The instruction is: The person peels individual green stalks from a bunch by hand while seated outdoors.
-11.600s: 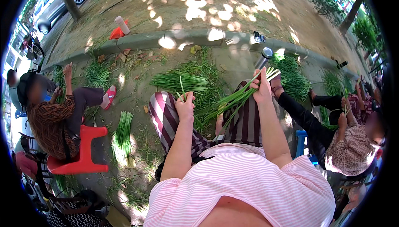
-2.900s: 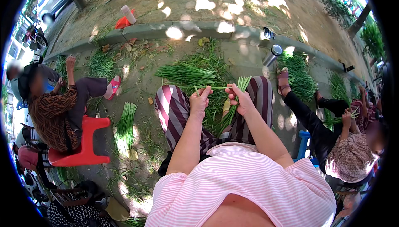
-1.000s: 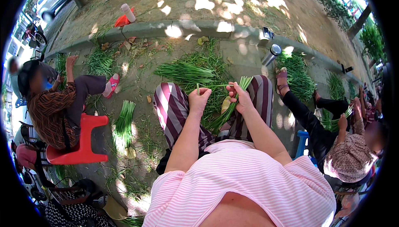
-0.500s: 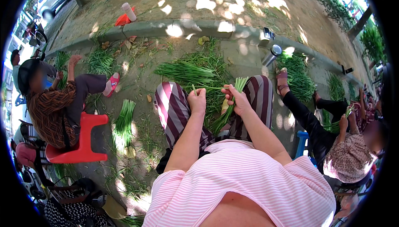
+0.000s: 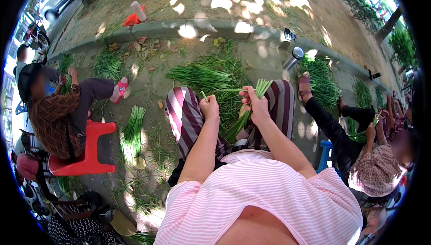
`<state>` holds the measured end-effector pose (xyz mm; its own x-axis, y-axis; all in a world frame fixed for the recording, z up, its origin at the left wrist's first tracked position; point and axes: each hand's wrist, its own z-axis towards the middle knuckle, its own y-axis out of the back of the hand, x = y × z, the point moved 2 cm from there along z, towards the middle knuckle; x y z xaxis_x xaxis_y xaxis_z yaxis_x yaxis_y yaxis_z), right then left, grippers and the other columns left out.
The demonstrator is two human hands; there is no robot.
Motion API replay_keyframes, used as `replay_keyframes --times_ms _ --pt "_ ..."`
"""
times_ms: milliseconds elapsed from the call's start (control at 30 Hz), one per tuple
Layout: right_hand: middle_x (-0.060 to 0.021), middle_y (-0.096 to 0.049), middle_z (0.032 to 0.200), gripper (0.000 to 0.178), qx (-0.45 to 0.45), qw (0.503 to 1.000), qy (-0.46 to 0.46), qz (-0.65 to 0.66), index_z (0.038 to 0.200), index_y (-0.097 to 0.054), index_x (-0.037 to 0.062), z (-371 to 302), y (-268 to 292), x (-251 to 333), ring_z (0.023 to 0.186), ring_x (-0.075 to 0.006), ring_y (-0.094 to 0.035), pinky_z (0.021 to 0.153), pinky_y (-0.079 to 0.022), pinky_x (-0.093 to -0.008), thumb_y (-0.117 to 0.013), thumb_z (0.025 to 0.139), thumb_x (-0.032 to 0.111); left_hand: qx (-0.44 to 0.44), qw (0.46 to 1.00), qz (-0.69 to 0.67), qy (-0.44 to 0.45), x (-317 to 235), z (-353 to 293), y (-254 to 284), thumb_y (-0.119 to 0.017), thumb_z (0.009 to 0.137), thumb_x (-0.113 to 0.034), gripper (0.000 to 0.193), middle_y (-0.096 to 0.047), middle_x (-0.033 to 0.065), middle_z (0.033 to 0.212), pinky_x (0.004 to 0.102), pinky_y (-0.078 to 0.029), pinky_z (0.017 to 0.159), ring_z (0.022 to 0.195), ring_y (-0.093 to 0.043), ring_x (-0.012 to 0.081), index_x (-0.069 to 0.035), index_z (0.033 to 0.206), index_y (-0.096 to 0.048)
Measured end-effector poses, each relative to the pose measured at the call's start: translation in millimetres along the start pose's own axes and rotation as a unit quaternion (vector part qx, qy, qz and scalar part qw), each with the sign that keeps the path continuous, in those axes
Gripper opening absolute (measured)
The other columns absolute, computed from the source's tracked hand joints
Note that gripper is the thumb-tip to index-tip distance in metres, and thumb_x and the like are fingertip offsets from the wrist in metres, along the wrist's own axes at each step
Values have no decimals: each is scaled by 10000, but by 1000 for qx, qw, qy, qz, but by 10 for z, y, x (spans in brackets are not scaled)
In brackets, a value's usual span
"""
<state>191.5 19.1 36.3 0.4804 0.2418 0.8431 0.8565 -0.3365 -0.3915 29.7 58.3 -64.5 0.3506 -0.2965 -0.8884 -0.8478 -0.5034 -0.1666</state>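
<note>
My right hand (image 5: 257,105) is closed round a bunch of long thin green stalks (image 5: 238,126), like garlic scapes; their pale cut ends fan out above it. The bunch slants down between my knees. My left hand (image 5: 209,108) is closed in front of my left knee, with a short stalk end (image 5: 204,95) poking out at its top. A single thin stalk (image 5: 230,90) spans the gap between the hands. Beyond my knees, a heap of green stalks (image 5: 197,76) lies on the ground, loose leafy trimmings beside it.
To the left, a bundle of stalks (image 5: 133,130) lies on the ground near a red plastic stool (image 5: 92,150) with a person (image 5: 54,114) on it. Beyond run a concrete kerb (image 5: 166,28) and a steel flask (image 5: 294,58). Another person (image 5: 377,168) sits at the right.
My left hand has shifted slightly left and down, a little farther from my right. My right hand keeps hold of the bunch. The person at the left has lowered a raised hand.
</note>
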Motion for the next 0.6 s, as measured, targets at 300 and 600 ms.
replay_keyframes --times_ms 300,600 --pt "-31 -646 892 276 -20 989 10 144 1106 -577 50 120 324 357 623 -54 -506 446 -348 -181 -544 963 284 99 993 62 23 -151 -152 -38 -666 843 -168 148 -615 -11 709 220 -382 438 486 -484 58 -30 897 -671" --pt "-35 -640 898 285 -5 989 -23 144 1117 -565 42 129 300 230 629 -58 -509 445 -348 -177 -537 966 283 228 973 16 -22 -382 -339 -125 -705 826 -131 291 -672 -6 942 187 -399 488 535 -470 29 -55 1104 -665"
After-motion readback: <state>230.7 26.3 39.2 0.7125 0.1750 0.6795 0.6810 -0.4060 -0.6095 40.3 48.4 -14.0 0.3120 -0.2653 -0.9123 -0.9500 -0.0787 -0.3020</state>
